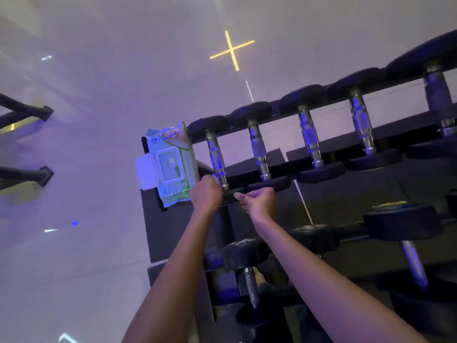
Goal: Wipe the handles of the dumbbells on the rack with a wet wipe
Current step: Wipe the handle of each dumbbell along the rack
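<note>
Left hand (206, 194) at dark rack (235, 131); glossy, perhaps tiled, purple-lit floor (99, 95).

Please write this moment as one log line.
left hand: at leftmost dumbbell, handle base | right hand: beside its near head | pack: lid open

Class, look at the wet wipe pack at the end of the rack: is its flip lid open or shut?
Open. The white lid is swung out beside the wet wipe pack, leaving the dispensing window uncovered.
</note>
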